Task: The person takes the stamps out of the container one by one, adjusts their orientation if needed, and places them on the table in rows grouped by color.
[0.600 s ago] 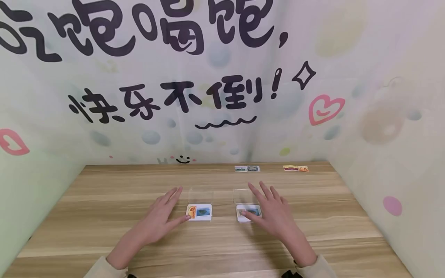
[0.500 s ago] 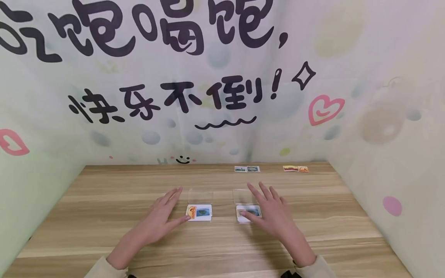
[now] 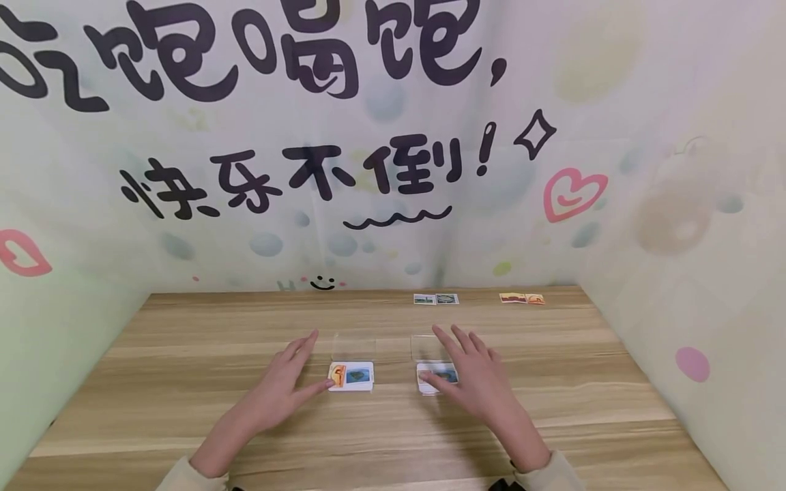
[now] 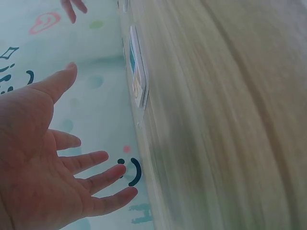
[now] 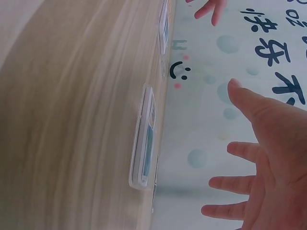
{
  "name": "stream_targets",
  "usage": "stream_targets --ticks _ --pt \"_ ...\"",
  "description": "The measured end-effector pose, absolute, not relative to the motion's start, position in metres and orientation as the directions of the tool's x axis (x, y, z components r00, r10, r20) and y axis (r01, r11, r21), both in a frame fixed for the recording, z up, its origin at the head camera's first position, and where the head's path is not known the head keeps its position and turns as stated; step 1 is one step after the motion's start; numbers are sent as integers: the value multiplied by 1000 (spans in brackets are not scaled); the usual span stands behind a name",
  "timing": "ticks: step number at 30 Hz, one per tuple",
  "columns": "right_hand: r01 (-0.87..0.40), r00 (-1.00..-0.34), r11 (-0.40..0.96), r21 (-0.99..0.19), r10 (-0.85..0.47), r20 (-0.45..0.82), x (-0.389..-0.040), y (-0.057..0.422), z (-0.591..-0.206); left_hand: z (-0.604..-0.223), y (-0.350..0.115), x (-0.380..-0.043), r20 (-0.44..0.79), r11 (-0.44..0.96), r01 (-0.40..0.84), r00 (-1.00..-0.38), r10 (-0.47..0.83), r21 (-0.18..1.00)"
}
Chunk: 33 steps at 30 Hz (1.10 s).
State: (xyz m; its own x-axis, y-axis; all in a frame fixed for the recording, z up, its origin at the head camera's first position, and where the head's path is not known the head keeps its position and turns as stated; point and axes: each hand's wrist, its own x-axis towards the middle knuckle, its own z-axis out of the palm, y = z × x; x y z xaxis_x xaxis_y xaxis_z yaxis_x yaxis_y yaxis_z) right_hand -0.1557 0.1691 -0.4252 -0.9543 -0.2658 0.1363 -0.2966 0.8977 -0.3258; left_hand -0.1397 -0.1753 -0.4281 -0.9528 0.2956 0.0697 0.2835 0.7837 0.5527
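Two small flat clear cases lie side by side on the table, their transparent lids folded back. In the head view, the left case point(image 3: 351, 386) shows an orange stamp and a blue stamp on white. The right case point(image 3: 428, 389) also bears stamps on white, partly hidden under a thumb. My left hand point(image 3: 279, 392) hovers left of its case, fingers spread, the thumb tip overlapping the corner. My right hand point(image 3: 482, 378) is spread over the right one. In both wrist views, the left palm point(image 4: 29, 158) and right palm point(image 5: 278, 153) stand apart from the cases, holding nothing.
Near the table's back edge lie a pair of greenish-grey stamps point(image 3: 424, 299) and, farther right, a yellow-red and orange pair point(image 3: 513, 298). A printed cloth wall point(image 3: 393, 259) rises behind the wooden table point(image 3: 393, 450) and along both sides.
My right hand has shifted slightly left, its thumb farther across the right case. The left hand has drawn back a little to the left. The cases and stamps stay put.
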Motion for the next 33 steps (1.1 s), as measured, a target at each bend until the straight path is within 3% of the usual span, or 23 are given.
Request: stream_targets --ticks 33 --pt "-315 -947 883 -348 -265 183 -154 155 -432 -438 -170 -143 51 756 249 -960 275 605"
